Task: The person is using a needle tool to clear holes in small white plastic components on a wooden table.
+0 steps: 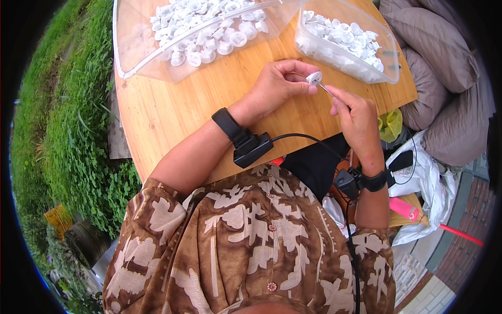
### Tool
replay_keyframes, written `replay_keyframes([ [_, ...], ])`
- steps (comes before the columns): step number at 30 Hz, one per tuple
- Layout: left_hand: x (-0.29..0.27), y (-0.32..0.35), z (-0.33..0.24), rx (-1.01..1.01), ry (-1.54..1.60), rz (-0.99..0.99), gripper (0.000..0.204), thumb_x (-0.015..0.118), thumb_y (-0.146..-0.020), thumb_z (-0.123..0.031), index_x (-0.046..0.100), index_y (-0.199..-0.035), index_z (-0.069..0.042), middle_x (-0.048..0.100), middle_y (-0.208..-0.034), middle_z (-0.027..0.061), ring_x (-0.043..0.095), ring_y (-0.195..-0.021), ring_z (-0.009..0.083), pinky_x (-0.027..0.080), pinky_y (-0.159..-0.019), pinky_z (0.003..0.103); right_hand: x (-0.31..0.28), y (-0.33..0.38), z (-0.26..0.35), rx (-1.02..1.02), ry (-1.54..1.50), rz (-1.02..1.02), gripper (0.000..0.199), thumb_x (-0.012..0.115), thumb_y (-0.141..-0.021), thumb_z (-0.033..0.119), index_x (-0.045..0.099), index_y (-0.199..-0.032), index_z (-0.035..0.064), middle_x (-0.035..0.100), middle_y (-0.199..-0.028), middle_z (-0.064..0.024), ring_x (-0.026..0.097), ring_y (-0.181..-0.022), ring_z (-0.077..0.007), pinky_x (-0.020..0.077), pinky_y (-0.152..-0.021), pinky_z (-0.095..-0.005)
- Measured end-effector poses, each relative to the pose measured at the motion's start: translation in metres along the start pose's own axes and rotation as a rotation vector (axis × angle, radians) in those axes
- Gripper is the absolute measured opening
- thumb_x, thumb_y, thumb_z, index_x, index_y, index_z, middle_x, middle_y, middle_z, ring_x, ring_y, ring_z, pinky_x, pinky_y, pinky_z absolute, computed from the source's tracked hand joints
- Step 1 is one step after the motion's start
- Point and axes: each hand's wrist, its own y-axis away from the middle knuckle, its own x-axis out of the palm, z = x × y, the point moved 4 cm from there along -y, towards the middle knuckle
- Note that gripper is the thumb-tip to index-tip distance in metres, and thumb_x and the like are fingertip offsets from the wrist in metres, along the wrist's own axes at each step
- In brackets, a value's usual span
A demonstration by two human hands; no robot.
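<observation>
Between the thumb and fingers of my left hand (289,79) is a small round white plastic part (314,78), held just above the table. My right hand (356,112) grips a thin metal tool (325,89) whose tip meets the white part; its handle is hidden in my fingers, so its exact kind does not show. Beyond my left hand, a large clear plastic bin (178,73) holds many similar white parts (209,36). A smaller clear bin (361,76) with more small white pieces (342,36) stands beyond my right hand.
Both bins rest on a round-edged wooden table (204,104). Black cameras are strapped to my wrists, and a black cable (300,136) runs between them. Grey-brown padded fabric (439,47), a white sack (423,178) and a broom (408,209) lie to the right. Green plants (78,120) grow at the left.
</observation>
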Motion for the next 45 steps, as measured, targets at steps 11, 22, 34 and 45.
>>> replay_keyframes([
  [11, -0.0002, 0.0001, -0.0017, -0.006, 0.023, 0.021, 0.033, 0.069, -0.08, 0.0, 0.06, -0.112, 0.0, 0.065, -0.105, 0.0053, 0.062, -0.096, 0.0111, 0.049, -0.089, 0.025, -0.0074, -0.0006, 0.0032, 0.064, -0.068, 0.053, 0.026, 0.051, -0.086, 0.006, 0.066, -0.107, 0.0041, 0.06, -0.063, -0.0122, 0.06, -0.056, -0.0217, 0.0452, -0.055, -0.0318],
  [22, -0.0002, 0.0, -0.0012, -0.005, 0.024, 0.036, 0.034, 0.069, -0.08, 0.0, 0.06, -0.113, 0.0, 0.065, -0.105, 0.0051, 0.062, -0.097, 0.0111, 0.048, -0.089, 0.025, -0.0076, -0.0008, 0.0005, 0.06, -0.068, 0.062, 0.026, 0.051, -0.086, 0.005, 0.065, -0.108, 0.003, 0.06, -0.063, -0.0125, 0.06, -0.057, -0.0223, 0.0453, -0.056, -0.0322],
  [34, 0.0, -0.0006, -0.001, 0.001, 0.017, 0.031, 0.033, 0.07, -0.08, 0.0, 0.06, -0.111, -0.001, 0.065, -0.104, 0.0047, 0.062, -0.095, 0.0106, 0.049, -0.087, 0.024, -0.0041, 0.0006, 0.0005, 0.086, -0.093, 0.05, 0.026, 0.051, -0.087, 0.006, 0.065, -0.108, 0.0025, 0.059, -0.061, -0.0116, 0.059, -0.055, -0.0191, 0.0451, -0.055, -0.0308],
  [45, 0.0009, 0.0001, -0.0022, -0.002, 0.001, 0.02, 0.033, 0.07, -0.079, 0.0, 0.059, -0.111, -0.001, 0.065, -0.103, 0.0038, 0.062, -0.093, 0.0099, 0.049, -0.086, 0.024, -0.0032, 0.0014, -0.002, 0.161, -0.137, 0.086, 0.026, 0.051, -0.087, 0.006, 0.064, -0.11, 0.002, 0.059, -0.061, -0.0103, 0.058, -0.054, -0.016, 0.0442, -0.054, -0.0293],
])
